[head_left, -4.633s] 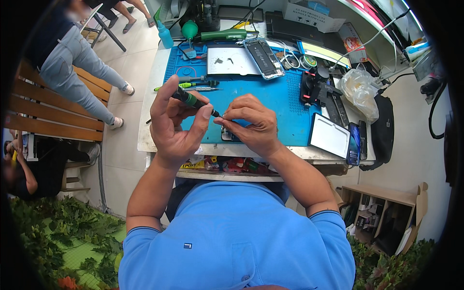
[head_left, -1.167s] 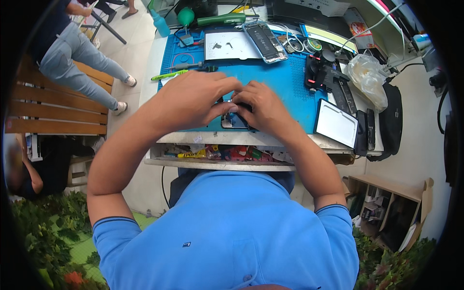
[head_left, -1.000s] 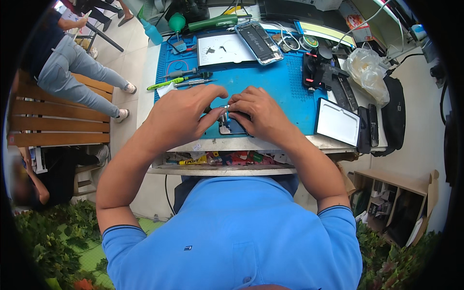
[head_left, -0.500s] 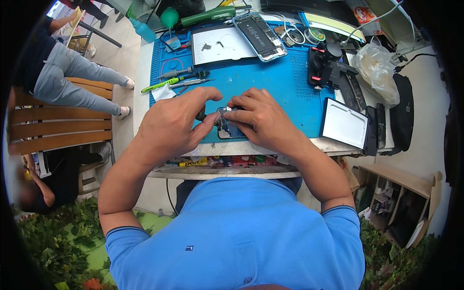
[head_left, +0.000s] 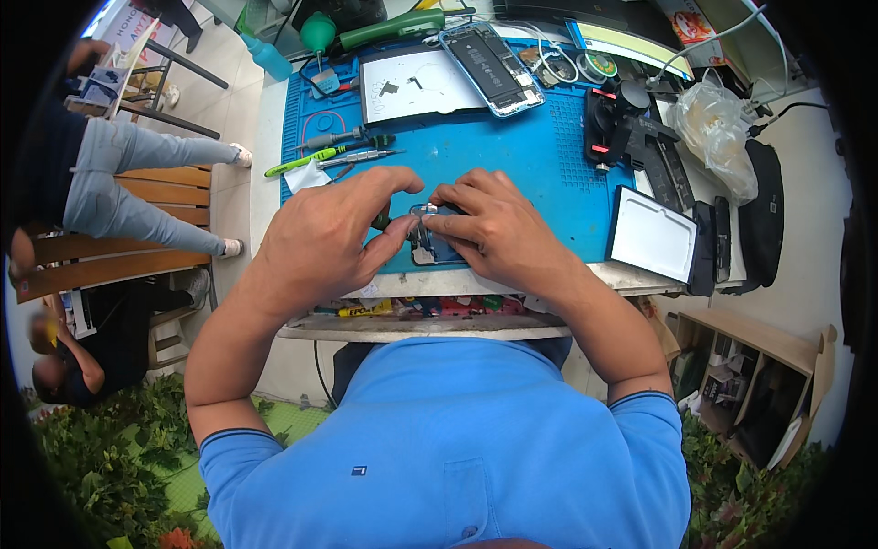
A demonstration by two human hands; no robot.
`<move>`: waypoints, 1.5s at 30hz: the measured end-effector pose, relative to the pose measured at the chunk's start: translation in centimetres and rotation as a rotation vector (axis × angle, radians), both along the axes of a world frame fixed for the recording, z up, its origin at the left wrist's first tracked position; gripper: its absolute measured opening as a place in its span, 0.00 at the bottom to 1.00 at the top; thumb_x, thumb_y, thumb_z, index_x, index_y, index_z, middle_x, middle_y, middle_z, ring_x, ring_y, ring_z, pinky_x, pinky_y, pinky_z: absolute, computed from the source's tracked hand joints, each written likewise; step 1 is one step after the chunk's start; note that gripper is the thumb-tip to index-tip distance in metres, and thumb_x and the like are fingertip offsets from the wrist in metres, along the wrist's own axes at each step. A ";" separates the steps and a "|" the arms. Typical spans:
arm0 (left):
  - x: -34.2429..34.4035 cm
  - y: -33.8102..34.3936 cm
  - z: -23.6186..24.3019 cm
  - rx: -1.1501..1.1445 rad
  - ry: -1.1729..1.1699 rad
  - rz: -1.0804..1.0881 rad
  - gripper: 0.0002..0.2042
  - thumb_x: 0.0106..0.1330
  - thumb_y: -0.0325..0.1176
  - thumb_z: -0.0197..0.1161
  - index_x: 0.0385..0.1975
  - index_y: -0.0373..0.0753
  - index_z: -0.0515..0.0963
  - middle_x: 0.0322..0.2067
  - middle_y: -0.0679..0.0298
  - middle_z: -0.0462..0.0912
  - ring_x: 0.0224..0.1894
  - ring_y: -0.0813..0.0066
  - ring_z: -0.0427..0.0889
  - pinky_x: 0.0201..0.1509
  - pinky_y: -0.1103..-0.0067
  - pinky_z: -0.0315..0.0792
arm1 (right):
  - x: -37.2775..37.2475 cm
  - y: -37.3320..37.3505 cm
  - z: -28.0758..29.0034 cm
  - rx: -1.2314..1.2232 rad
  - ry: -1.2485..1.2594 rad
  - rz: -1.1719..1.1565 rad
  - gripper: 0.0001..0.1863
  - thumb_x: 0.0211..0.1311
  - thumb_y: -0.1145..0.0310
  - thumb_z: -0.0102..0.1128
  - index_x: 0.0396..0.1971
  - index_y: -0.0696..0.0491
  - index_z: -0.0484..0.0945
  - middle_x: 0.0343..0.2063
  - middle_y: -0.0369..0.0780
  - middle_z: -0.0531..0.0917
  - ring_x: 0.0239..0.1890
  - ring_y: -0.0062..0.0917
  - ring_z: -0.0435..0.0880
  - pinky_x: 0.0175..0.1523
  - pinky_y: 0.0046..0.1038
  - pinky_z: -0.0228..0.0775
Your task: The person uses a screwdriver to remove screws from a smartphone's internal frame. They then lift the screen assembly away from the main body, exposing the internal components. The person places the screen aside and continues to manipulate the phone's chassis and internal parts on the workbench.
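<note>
A small phone screen assembly [head_left: 426,252], dark with metallic strips along its left end, lies near the front edge of the blue work mat [head_left: 512,146]. My right hand [head_left: 501,224] covers its right side, fingers bent and pressed on it, so much of the part is hidden. From the left, my left hand [head_left: 322,227] reaches in with its thumb tip at the assembly's left edge. Its index finger arches above, apart from the thumb. A small dark green thing [head_left: 380,218] shows in that gap; its kind is unclear. The other left fingers are hidden.
An opened phone [head_left: 492,69] overlaps a white sheet [head_left: 416,87] bearing small dark parts. Screwdrivers [head_left: 352,157] and a green pen [head_left: 302,164] lie left. Rightward are a black clamp stand [head_left: 622,123], a white tray [head_left: 651,233] and a plastic bag [head_left: 713,137]. People are beyond the left side.
My hands stay almost where they were on the screen assembly, with only tiny shifts. At the far left, the standing person's upper body and arm have moved.
</note>
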State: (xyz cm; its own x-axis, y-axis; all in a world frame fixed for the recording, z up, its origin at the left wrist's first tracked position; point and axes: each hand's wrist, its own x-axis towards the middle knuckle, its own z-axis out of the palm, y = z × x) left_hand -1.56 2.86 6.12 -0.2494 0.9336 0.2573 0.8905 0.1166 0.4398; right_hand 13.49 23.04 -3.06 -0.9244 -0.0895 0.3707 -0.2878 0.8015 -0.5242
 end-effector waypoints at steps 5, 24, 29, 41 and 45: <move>0.1 0.1 0.2 -0.018 -0.017 0.000 0.19 0.70 0.32 0.79 0.58 0.45 0.82 0.32 0.62 0.88 0.29 0.69 0.90 0.31 0.74 0.82 | 0.1 0.0 0.1 0.000 -0.001 0.002 0.14 0.64 0.71 0.75 0.49 0.48 0.94 0.52 0.38 0.89 0.55 0.34 0.83 0.59 0.39 0.72; -0.1 0.3 0.4 -0.067 0.036 -0.048 0.20 0.70 0.31 0.79 0.60 0.45 0.81 0.35 0.61 0.88 0.32 0.67 0.90 0.34 0.72 0.83 | 0.0 0.3 -0.3 0.001 0.015 0.037 0.13 0.62 0.73 0.75 0.47 0.50 0.94 0.51 0.39 0.88 0.56 0.35 0.82 0.59 0.41 0.72; -0.4 0.7 1.0 -0.070 0.073 -0.162 0.19 0.70 0.29 0.78 0.57 0.43 0.82 0.36 0.61 0.87 0.34 0.62 0.90 0.36 0.68 0.82 | 0.1 0.3 -0.2 -0.004 0.010 0.033 0.13 0.62 0.73 0.76 0.47 0.49 0.94 0.52 0.40 0.88 0.57 0.35 0.82 0.60 0.40 0.72; 0.5 0.9 1.3 -0.186 0.085 -0.003 0.11 0.71 0.38 0.79 0.46 0.44 0.86 0.30 0.63 0.91 0.28 0.65 0.91 0.33 0.71 0.81 | 0.1 0.5 -0.2 -0.022 -0.004 0.051 0.14 0.62 0.72 0.77 0.48 0.49 0.95 0.53 0.40 0.89 0.58 0.34 0.82 0.61 0.40 0.72; 0.5 0.9 1.3 -0.176 0.074 0.005 0.12 0.71 0.37 0.80 0.47 0.44 0.86 0.30 0.62 0.91 0.29 0.64 0.92 0.34 0.71 0.82 | 0.1 0.5 -0.1 -0.027 -0.011 0.048 0.14 0.62 0.72 0.77 0.48 0.48 0.95 0.53 0.40 0.89 0.59 0.34 0.82 0.62 0.40 0.72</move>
State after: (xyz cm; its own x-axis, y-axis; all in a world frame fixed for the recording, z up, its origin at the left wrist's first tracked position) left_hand -1.04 3.76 7.46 -0.2402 0.9647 0.1076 0.9190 0.1903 0.3453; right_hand 13.56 23.49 -3.12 -0.9232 -0.1243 0.3637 -0.3200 0.7725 -0.5484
